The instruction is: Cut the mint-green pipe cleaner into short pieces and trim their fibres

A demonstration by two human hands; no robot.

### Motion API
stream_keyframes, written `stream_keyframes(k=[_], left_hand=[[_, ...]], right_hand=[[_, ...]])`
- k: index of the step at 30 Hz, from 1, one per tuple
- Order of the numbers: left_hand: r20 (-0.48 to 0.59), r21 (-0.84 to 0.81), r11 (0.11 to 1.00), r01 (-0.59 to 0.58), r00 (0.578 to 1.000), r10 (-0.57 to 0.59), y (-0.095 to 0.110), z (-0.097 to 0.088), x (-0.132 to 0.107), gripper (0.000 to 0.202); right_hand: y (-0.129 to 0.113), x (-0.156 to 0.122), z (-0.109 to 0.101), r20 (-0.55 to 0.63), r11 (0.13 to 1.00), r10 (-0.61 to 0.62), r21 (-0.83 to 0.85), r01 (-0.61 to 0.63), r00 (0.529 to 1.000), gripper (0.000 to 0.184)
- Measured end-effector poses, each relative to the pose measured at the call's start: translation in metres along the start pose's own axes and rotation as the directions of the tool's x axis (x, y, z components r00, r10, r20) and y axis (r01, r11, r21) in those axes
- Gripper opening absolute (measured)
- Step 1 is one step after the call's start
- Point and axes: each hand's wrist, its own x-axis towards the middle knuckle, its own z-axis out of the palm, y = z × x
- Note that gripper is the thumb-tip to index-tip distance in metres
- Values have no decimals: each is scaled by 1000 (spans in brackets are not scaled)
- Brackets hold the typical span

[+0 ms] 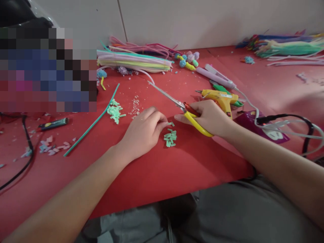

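Note:
My right hand [209, 118] is closed round the yellow handles of a pair of scissors [180, 105], whose blades point up and to the left above the table. Between the thumb and fingers of my left hand [146, 130] is pinched a short green piece of pipe cleaner [170, 124]. Just below those fingertips lies a small heap of cut green pieces [170, 138]. A second heap of lighter green pieces [115, 111] sits left of my left hand. Beside it, a long teal pipe cleaner [92, 123] stretches diagonally across the red tabletop [149, 175].
Pipe cleaner bundles [134, 61] lie along the back wall, with another bundle [291, 47] at far right. A lilac styling iron [215, 77], a yellow glue gun [220, 98] and a purple power strip [265, 130] with cords stand right. A glue stick-like tube [54, 124] lies left.

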Motion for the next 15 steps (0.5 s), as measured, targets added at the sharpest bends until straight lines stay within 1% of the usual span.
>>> stream_keyframes(k=[3, 5, 11, 15], left_hand=[[-56, -57, 998, -32, 998, 28, 0, 0, 0, 12], [-83, -84, 995, -48, 996, 41, -1, 1, 0, 12], [-136, -110, 990, -85, 988, 70, -3, 2, 0, 10], [-137, -107, 990, -95, 987, 80, -3, 2, -1, 10]], right_hand=[[-9, -6, -4, 131, 984, -1, 178, -23, 991, 60], [-14, -9, -5, 202, 967, -12, 250, -40, 979, 57], [-17, -12, -3, 234, 959, -14, 279, -53, 972, 50], [-18, -11, 0, 234, 947, -21, 318, -56, 972, 47]])
